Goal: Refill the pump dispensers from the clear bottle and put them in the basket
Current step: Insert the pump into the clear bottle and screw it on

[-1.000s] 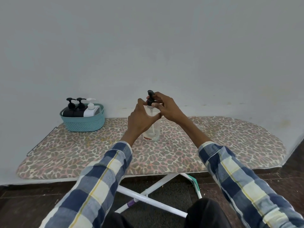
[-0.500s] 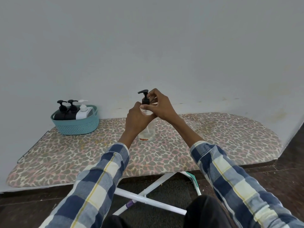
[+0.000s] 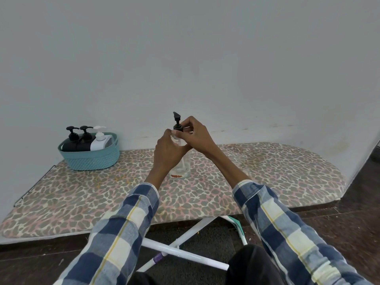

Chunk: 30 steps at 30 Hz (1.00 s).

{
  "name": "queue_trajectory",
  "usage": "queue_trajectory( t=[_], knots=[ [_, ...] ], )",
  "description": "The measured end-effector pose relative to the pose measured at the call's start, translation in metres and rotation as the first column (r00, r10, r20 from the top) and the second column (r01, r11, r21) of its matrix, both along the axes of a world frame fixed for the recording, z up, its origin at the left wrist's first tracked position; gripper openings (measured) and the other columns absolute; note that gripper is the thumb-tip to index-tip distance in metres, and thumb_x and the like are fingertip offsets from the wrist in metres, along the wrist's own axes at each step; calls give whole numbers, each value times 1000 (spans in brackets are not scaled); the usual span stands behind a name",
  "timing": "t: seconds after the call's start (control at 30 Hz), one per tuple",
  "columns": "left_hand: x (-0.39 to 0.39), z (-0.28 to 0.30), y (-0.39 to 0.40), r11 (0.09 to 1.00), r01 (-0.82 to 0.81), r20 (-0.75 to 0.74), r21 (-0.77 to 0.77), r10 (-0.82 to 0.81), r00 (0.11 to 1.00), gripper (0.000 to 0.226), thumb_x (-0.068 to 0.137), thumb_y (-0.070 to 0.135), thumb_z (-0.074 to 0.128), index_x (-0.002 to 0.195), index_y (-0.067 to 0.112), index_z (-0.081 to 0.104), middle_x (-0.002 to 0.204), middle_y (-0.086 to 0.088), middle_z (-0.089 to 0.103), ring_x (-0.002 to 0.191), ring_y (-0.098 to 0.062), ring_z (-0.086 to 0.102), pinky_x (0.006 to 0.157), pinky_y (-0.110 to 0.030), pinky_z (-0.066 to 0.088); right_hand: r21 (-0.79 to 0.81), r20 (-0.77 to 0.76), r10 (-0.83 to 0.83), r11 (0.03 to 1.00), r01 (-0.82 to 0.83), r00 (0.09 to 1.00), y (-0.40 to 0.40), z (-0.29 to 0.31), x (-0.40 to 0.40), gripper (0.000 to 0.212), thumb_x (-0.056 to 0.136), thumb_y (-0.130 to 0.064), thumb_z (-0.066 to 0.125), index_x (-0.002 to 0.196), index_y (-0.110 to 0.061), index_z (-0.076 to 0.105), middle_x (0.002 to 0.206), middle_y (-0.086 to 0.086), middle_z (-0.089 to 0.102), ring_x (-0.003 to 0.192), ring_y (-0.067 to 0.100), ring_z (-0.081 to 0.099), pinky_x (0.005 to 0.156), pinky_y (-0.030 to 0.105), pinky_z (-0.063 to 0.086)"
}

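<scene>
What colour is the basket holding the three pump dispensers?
Teal basket; head view, the only one.

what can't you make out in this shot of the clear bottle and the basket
Head view only:
- Clear bottle: upper body hidden behind the left hand; liquid level unreadable.
- Pump collar: the right hand pinches it; seated or loose, cannot tell.
- Orange label at the bottle's base: too small to read.
- Three dispensers in the basket: lower halves hidden by its wall.

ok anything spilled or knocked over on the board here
Nothing stands out. The clear bottle stands upright on the ironing board, left hand gripping it, right hand on its black pump. Three dispensers sit upright in the basket; no spill shows.
</scene>
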<state>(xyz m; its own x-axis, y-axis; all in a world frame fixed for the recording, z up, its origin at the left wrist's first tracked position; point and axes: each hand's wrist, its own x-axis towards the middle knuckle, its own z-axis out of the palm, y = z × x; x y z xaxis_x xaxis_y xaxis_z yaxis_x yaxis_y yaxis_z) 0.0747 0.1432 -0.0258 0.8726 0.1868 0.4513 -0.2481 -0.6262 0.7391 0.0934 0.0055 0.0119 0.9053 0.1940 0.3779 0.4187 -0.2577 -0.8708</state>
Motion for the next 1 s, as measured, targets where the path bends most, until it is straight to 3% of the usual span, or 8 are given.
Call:
queue_trajectory(
  t=[0.07,0.23,0.33,0.47,0.6,0.7,0.87,1.0],
  knots=[
    [0,0,0,1000,-1,11,12,1,1000,75,78,63,86,132,19,59,122,3,73,100,-17,72,68,-25,48,7,-11,7,1000,-7,1000,1,2,-1,42,86,-43,86,113,-21,63,111,-7,78,108,12,75,100,39,58],
    [-2,0,-3,1000,-7,-2,1,7,1000,73,81,60,87,130,15,58,125,-2,74,104,-20,70,79,-32,47,3,22,53,999,-53,998,-3,5,-6,24,96,-21,70,119,-28,75,112,-11,79,105,5,74,106,31,52],
    [-2,-1,-2,1000,0,2,1,0,1000,72,80,56,88,132,16,58,124,0,73,107,-22,72,79,-32,49,24,43,-19,1000,18,999,3,1,-6,19,90,-31,80,106,-23,73,103,-11,80,98,7,75,103,38,57],
    [-4,-1,0,999,33,2,-32,-33,999,75,73,58,83,134,23,58,121,7,73,102,-17,73,76,-34,55,59,43,-88,995,86,995,11,-2,-9,38,81,-43,89,96,-21,62,96,-8,79,93,11,76,96,44,60],
    [-3,-1,1,999,25,1,-25,-25,1000,71,77,59,87,127,19,58,110,8,69,91,-16,71,67,-27,49,74,21,23,997,-25,1000,2,1,-12,31,92,-27,81,121,-28,70,107,-12,80,106,5,74,107,34,54],
    [-3,-1,-3,1000,5,1,3,-5,1000,68,79,59,88,123,17,57,105,7,67,85,-15,66,63,-24,43,88,15,92,992,-93,996,-6,-1,-11,31,94,-14,76,125,-18,74,117,-10,80,113,7,74,111,33,52],
    [-2,-2,0,999,25,6,-19,-25,1000,58,80,47,88,122,19,58,105,8,70,88,-11,70,64,-29,48,91,33,-26,996,23,999,5,-5,-8,39,83,-29,93,109,-16,68,108,-7,81,104,4,76,102,32,58],
    [-3,-2,2,999,23,17,-34,-22,1000,66,80,55,87,127,20,59,113,10,69,94,-13,70,70,-27,50,81,26,35,996,-37,999,5,-1,-9,28,95,-29,79,121,-24,71,110,-7,80,108,5,74,102,29,52]
  ],
)
